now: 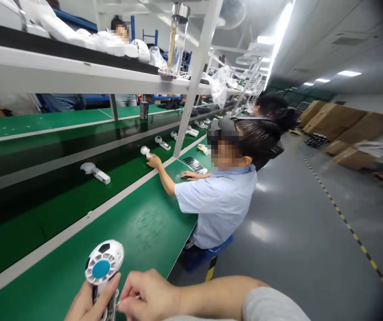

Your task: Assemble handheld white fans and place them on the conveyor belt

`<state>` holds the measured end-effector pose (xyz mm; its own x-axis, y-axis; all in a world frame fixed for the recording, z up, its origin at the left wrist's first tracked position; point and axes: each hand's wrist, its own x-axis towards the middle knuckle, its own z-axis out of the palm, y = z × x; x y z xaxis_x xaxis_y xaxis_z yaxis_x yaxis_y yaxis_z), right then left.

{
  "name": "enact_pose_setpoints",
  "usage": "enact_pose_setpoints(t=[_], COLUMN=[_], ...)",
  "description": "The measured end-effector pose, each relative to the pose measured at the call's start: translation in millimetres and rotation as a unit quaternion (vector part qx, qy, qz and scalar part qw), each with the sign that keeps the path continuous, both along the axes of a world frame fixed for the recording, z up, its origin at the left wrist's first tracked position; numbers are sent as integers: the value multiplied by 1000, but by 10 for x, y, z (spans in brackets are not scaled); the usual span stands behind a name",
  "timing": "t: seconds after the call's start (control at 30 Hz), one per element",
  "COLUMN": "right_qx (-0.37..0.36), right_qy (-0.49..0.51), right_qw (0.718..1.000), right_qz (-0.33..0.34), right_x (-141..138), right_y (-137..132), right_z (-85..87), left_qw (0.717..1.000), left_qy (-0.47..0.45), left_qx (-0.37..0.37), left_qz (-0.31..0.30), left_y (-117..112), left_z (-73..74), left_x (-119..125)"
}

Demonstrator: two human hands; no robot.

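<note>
Head view: the left hand [86, 303] closes around the dark handle of a handheld fan [103, 263], with the fingers wrapped and the round white head, patterned like a soccer ball, standing up clear above the fist. That grip leaves the handle's lower part and its side open toward the right hand [149, 296], which comes in from the lower right, a grey sleeve [271, 307] on its arm. Its fingertips are drawn together just beside the handle, around what looks like a thin pale sliver [129, 298], though the hand hides too much to tell if it is pinched. The fan sits low over a green conveyor [151, 223], close to the body, so both hands can work on it together.

Farther along, a seated co-worker [218, 200] in a pale blue shirt reaches over the same belt, one hand [154, 161] holding a white fan [146, 151] upright, the other [194, 175] just beside a dark tray [194, 165]. More fans lie on the belt, one [94, 172] well apart from the hands. A white shelf [77, 67] runs overhead, and cardboard boxes [331, 120] are stacked across the floor.
</note>
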<state>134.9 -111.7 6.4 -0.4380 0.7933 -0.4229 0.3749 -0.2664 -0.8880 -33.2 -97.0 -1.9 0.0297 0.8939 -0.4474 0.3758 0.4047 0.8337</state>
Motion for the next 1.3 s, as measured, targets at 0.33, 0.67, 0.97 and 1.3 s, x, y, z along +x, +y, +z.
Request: enact_pose_setpoints(t=[0.33,0.67,0.97,1.3], right_qx=[65,58,194,174], right_qy=[-1,15,-36,-26], right_qw=[987,992,961,962], right_qz=[144,109,193,210], right_x=[286,292,354,402], right_y=[265,76,113,158], right_z=[349,242,315,356], left_qw=[981,975,952,950], left_qy=[-177,-187,-258,-246], left_qx=[-75,-49,-4,5], left_qz=[31,108,163,191], left_y=[90,-147,-300,-325], left_z=[397,395,363,320], left_x=[246,356,426,500])
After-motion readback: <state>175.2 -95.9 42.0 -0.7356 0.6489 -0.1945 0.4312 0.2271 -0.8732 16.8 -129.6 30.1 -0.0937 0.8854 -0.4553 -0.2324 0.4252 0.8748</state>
